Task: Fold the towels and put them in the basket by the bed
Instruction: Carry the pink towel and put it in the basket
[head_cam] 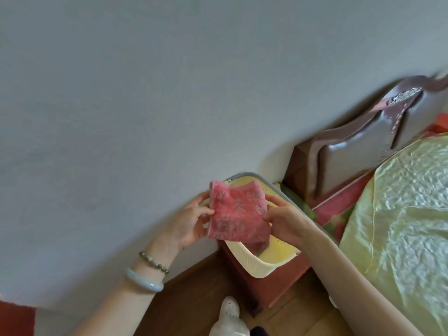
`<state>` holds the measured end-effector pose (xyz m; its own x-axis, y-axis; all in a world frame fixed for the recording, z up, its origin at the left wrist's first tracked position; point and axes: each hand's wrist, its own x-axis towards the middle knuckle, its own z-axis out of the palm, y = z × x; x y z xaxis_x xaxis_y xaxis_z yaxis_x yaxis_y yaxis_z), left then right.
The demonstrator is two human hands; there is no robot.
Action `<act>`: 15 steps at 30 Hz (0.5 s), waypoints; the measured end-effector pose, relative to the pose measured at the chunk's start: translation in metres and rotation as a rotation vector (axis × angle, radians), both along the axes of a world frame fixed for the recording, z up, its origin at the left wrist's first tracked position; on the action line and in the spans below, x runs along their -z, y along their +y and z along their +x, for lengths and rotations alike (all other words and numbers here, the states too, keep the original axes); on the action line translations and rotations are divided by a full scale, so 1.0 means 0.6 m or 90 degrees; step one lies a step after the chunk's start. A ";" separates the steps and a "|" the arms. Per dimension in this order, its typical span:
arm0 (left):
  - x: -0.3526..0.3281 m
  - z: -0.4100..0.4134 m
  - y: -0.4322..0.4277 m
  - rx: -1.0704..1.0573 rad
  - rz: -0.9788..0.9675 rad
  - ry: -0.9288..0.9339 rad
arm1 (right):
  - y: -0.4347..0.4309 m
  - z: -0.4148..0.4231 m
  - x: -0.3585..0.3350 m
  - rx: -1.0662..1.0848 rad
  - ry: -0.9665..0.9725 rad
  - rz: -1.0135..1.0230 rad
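Nearest us, short of the basket (257, 270), a white shoe (229, 311) rests on the wood floor and our left wrist carries a pale bangle (145, 281). Over the basket's open top we hold the folded pink towel (238, 214), our left hand (191, 219) pinching its left edge with thumb and curled fingers, our right hand (283, 221) pinching its right edge likewise (whether its lower corner touches the basket we cannot tell). Right of the basket lies the pale green bed cover (400, 214), and beyond the basket the padded headboard (363, 146) and grey wall (145, 93).
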<state>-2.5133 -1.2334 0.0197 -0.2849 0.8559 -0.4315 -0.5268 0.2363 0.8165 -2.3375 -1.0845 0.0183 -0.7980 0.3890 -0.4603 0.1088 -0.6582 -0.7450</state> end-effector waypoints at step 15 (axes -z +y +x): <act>0.093 -0.108 0.279 0.206 -0.130 0.037 | 0.146 -0.049 0.093 0.207 -0.103 -0.067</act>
<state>-2.5783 -1.0659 -0.0359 -0.0429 0.8033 -0.5941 -0.3528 0.5441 0.7612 -2.3670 -0.9968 -0.0373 -0.5536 0.5546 -0.6213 -0.0074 -0.7493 -0.6622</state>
